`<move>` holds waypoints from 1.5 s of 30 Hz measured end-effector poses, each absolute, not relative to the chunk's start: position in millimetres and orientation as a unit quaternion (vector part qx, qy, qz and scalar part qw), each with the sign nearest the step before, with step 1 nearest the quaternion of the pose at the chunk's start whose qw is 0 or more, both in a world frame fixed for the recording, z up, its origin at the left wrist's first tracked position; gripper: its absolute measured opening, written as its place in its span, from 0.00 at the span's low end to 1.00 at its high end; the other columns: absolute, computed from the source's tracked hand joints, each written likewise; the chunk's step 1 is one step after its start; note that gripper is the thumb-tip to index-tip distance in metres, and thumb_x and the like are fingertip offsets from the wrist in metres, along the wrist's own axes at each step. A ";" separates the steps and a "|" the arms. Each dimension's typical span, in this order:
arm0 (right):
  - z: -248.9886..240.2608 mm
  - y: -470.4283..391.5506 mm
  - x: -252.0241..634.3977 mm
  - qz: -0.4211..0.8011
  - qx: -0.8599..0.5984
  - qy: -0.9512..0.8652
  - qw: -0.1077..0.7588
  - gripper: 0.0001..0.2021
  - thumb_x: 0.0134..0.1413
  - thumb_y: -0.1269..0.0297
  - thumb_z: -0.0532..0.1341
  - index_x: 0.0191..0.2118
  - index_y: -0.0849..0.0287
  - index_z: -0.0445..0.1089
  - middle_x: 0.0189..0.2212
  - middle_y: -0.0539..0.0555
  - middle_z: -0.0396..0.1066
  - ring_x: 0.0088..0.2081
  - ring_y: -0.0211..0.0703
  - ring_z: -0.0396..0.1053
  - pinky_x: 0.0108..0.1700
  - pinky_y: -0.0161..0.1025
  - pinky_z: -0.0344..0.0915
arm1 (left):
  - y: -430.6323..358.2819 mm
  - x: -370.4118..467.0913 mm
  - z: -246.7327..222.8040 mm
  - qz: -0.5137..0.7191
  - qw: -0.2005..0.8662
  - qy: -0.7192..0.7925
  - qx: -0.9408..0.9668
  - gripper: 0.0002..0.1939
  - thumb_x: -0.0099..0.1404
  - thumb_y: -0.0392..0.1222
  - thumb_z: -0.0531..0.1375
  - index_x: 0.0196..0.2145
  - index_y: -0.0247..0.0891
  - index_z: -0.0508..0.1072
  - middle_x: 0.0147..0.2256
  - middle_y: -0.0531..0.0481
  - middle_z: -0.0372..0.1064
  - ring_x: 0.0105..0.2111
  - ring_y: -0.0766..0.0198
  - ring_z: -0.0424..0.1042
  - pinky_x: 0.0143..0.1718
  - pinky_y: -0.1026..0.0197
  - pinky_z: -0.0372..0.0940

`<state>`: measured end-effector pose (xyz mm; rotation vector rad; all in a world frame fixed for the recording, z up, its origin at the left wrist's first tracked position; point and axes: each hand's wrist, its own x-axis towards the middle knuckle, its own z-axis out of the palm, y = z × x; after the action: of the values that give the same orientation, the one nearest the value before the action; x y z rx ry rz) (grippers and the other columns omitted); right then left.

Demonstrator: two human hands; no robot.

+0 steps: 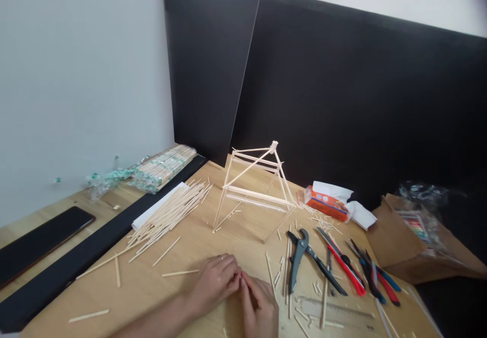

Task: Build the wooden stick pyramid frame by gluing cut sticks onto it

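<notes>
My left hand [216,283] and my right hand [262,305] meet fingertip to fingertip at the front of the wooden table [182,312]. Both are closed in a pinch; whatever lies between the fingers is hidden or too small to name. Just left of my left hand, a thin wooden stick [178,273] rests on the tabletop. Behind the hands stands a house-shaped frame of thin sticks [258,196], apart from my fingers. To the right of my right hand lie loose sticks [271,276] and short cut pieces [277,277].
A pile of sticks [175,213] and wrapped sticks [163,168] are at left, near a phone [41,241]. At right lie a grey-handled cutter [299,259], a red-handled tool [348,269], pliers [371,272], a clear ruler [335,312], an orange tissue pack [325,203] and a cardboard box [395,241].
</notes>
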<state>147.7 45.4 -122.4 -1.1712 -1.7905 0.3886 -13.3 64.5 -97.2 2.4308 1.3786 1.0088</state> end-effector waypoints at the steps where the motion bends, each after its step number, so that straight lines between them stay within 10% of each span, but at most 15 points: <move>1: -122.4 43.7 146.1 0.177 -0.487 -0.717 0.466 0.11 0.58 0.66 0.58 0.43 0.52 0.75 0.34 0.53 0.78 0.35 0.44 0.75 0.37 0.37 0.70 | 64.2 -13.0 -97.4 0.340 0.080 0.466 0.813 0.05 0.62 0.31 0.55 0.30 0.37 0.68 0.27 0.50 0.70 0.28 0.61 0.69 0.29 0.62 0.61; 13: -116.1 43.6 141.8 0.369 -0.584 -0.507 0.516 0.18 0.52 0.51 0.62 0.39 0.61 0.78 0.33 0.59 0.78 0.33 0.48 0.75 0.35 0.37 0.72 | 74.4 -21.3 -84.7 0.367 0.114 0.529 0.757 0.06 0.60 0.30 0.56 0.28 0.38 0.65 0.25 0.54 0.67 0.26 0.67 0.68 0.26 0.67 0.60; 30: -122.6 49.4 139.8 0.251 -0.552 -0.601 0.521 0.17 0.56 0.50 0.58 0.24 0.55 0.71 0.21 0.49 0.69 0.25 0.40 0.66 0.28 0.33 0.60 | 71.7 -20.5 -85.3 0.351 0.209 0.483 0.775 0.10 0.66 0.38 0.57 0.26 0.38 0.69 0.27 0.52 0.70 0.30 0.64 0.70 0.31 0.65 0.62; 38: -117.9 47.8 141.3 0.198 -0.546 -0.615 0.533 0.15 0.57 0.52 0.58 0.25 0.53 0.73 0.21 0.50 0.70 0.26 0.42 0.68 0.32 0.36 0.61 | 92.0 -44.4 -86.8 0.520 0.140 0.572 0.619 0.11 0.67 0.43 0.54 0.45 0.43 0.71 0.44 0.45 0.67 0.47 0.56 0.68 0.48 0.52 0.63; 45: -115.4 48.6 141.3 0.180 -0.549 -0.622 0.528 0.15 0.57 0.53 0.58 0.24 0.53 0.72 0.20 0.50 0.70 0.26 0.42 0.67 0.31 0.36 0.61 | 107.3 -48.2 -104.6 0.531 0.301 0.599 0.518 0.22 0.64 0.48 0.54 0.54 0.39 0.61 0.52 0.40 0.66 0.49 0.55 0.70 0.50 0.50 0.65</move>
<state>141.3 48.6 -115.4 -1.3110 -1.4868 0.4303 -48.2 107.3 -104.6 1.3736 1.5903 1.4080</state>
